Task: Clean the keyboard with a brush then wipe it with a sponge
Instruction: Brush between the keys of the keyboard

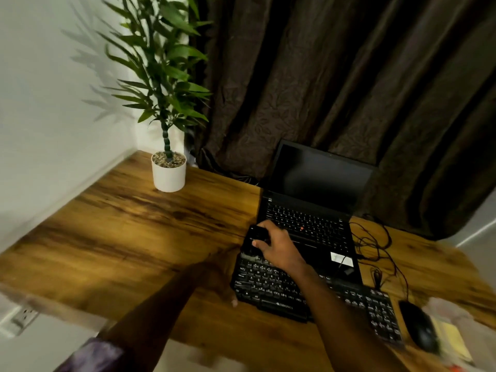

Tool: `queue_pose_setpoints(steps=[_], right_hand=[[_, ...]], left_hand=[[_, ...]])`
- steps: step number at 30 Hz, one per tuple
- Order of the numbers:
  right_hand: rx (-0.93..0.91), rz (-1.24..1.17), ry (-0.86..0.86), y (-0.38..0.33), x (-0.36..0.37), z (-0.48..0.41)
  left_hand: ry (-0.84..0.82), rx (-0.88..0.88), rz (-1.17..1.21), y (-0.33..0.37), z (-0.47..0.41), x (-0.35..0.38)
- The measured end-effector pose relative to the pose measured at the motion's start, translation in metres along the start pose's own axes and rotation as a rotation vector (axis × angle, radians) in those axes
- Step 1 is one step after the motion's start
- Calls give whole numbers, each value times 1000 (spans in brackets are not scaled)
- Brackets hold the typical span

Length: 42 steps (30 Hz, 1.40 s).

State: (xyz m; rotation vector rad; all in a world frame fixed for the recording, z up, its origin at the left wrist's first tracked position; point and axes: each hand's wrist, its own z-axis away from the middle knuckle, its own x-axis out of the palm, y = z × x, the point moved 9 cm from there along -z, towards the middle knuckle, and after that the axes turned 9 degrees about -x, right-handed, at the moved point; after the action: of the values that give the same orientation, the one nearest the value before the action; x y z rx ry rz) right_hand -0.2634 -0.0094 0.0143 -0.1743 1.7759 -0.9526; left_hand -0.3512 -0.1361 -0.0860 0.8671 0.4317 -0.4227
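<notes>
Mottled purple sleeve, left arm.

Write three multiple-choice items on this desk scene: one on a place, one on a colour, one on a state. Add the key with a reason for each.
1. The brush is:
A. at the keyboard's far left corner
B. on the floor
C. on a chair

2. The plant pot is:
A. red
B. white
C. blue

3. The laptop is:
A. shut
B. open, with a lit screen
C. open, with a dark screen

Key:
1 A: the right hand grips the brush there, with its bristles down at that corner.
2 B: the pot's wall is plain white.
3 C: the lid stands up and the screen is black.
</notes>
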Motion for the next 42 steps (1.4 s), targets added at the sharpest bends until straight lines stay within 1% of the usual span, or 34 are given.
queue_pose_setpoints(steps=[3,7,9,12,16,18,21,25,28,30,32,35,37,42], right_hand=[[24,-31,12,4,-4,2],[75,22,-15,22,-16,11],[97,45,-19,29,-18,15],[101,49,8,25,-16,17],[41,-18,49,5,-1,8],[50,-44,51,3,5,3],[52,-55,35,7,2,1],[70,0,-5,25,-11,8],[89,-2,23,34,-17,12],[81,-48,47,29,-12,11],[63,-85,65,22,-4,10],[43,-106,64,12,7,5],[44,-117,67,10,5,6],[111,-18,44,34,-14,20]], left_hand=[[25,17,-37,0,0,-2],[43,66,-137,11,4,-5],[40,43,-130,13,5,-5],[79,1,-148,10,0,-6],[94,28,-104,9,-3,-5],[103,44,-110,12,-2,-6],[86,46,-135,14,-1,-7],[68,19,-152,8,-6,-8],[99,27,-198,13,-8,-11],[96,15,-223,13,-7,-12],[77,36,-232,14,-8,-9],[106,92,-189,13,-11,-9],[107,98,-199,14,-8,-11],[80,27,-214,7,-10,-11]])
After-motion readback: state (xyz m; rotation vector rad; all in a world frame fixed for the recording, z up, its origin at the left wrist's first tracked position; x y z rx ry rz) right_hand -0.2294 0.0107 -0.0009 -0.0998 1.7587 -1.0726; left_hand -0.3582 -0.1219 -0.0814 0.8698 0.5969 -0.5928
